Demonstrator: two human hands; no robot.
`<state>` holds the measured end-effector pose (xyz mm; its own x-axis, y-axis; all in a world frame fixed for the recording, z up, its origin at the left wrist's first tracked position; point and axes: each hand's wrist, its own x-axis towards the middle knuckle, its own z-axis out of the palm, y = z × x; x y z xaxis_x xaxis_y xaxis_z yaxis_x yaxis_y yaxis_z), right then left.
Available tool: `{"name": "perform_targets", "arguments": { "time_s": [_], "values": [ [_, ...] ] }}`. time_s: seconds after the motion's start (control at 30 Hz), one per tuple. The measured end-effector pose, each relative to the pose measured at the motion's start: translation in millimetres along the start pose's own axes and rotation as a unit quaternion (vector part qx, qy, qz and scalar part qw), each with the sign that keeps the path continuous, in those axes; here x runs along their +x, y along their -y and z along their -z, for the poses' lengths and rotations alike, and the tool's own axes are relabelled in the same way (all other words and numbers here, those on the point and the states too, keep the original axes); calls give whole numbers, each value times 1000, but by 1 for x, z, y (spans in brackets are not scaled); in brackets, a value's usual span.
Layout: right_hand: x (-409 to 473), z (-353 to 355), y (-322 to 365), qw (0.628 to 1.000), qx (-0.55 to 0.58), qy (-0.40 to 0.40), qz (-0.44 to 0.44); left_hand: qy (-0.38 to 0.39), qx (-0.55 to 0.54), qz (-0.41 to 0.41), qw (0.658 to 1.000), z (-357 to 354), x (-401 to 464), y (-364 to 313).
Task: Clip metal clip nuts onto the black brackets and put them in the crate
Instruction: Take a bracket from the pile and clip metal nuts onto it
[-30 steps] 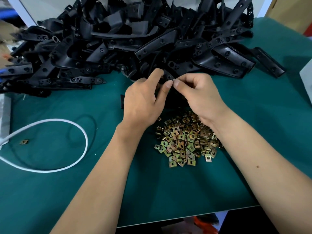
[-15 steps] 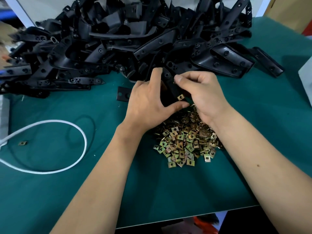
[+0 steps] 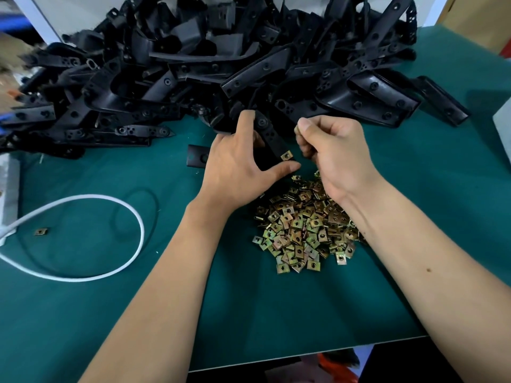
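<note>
Gripping the clipped bracket [image 3: 272, 139], left hand [image 3: 237, 167]; right hand [image 3: 336, 150] has withdrawn, pinching a nut [image 3: 296, 129].

Left hand [image 3: 237, 164] holds a black bracket [image 3: 269, 136] with one clip nut [image 3: 286, 155] on; right hand [image 3: 334, 150] pinches another

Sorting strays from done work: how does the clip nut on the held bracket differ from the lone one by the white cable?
The nut on the bracket is clipped over the end of the bracket gripped by the left hand; the lone nut lies loose and flat on the mat. The first sits between both hands; the second lies far left, inside the cable loop. Both are square, brassy, with a centre hole.
</note>
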<state>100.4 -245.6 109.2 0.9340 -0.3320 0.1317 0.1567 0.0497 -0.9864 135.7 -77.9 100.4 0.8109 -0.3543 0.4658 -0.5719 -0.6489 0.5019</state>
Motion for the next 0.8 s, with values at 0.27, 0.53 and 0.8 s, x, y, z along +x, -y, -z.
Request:
{"name": "perform_targets", "arguments": {
  "time_s": [0.27,0.53,0.8],
  "values": [
    [0,-2,-4,999,0,-20,-36,19,-25,-14,999,1,-1,-4],
    [-1,-1,-3,998,32,14,-56,31,-29,-12,999,-1,-1,-6],
    [1,2,-4,999,-43,14,-24,52,-22,-1,998,-1,0,-3]
  ]
}}
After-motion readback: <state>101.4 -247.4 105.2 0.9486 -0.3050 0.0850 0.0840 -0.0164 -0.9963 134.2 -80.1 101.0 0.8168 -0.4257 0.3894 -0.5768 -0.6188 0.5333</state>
